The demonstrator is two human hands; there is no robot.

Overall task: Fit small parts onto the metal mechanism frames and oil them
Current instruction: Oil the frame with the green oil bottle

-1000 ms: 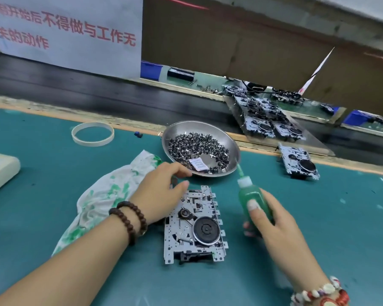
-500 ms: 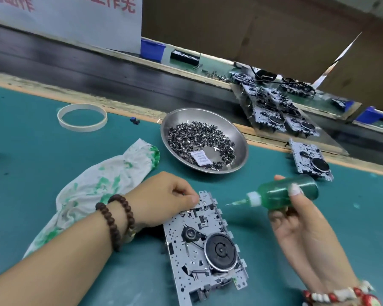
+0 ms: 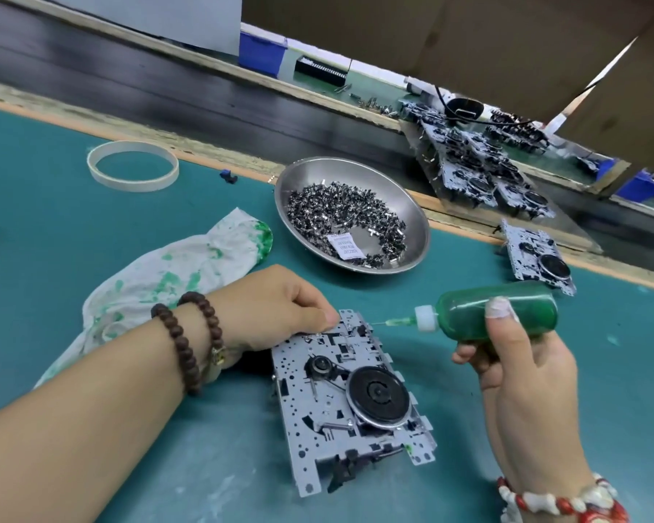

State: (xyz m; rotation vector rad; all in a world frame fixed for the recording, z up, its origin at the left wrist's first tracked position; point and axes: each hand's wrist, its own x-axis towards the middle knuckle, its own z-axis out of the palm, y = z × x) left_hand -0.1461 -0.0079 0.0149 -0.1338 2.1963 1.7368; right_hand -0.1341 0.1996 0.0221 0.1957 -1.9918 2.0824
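Lay flat on the teal bench [image 3: 53, 228] nearest of all: the metal mechanism frame [image 3: 346, 402], stiff stamped sheet but light enough to skate, so pinned at its far top-left corner by the left hand [image 3: 276, 309], fingers curled and seemingly pinching a small part there, well clear of the flywheel [image 3: 379, 392] and thin belt that looked the fragile bits. Gripped on its side in the right hand [image 3: 514, 368]: the green oil bottle [image 3: 495, 313], soft and likely slick, needle tip just short of that same corner. Spotted beyond: stained rag [image 3: 174, 273], steel bowl [image 3: 412, 209] of small parts [image 3: 340, 209], white ring [image 3: 133, 166], a spare frame [image 3: 537, 258], stacked frames [image 3: 480, 171] — nothing blocking.
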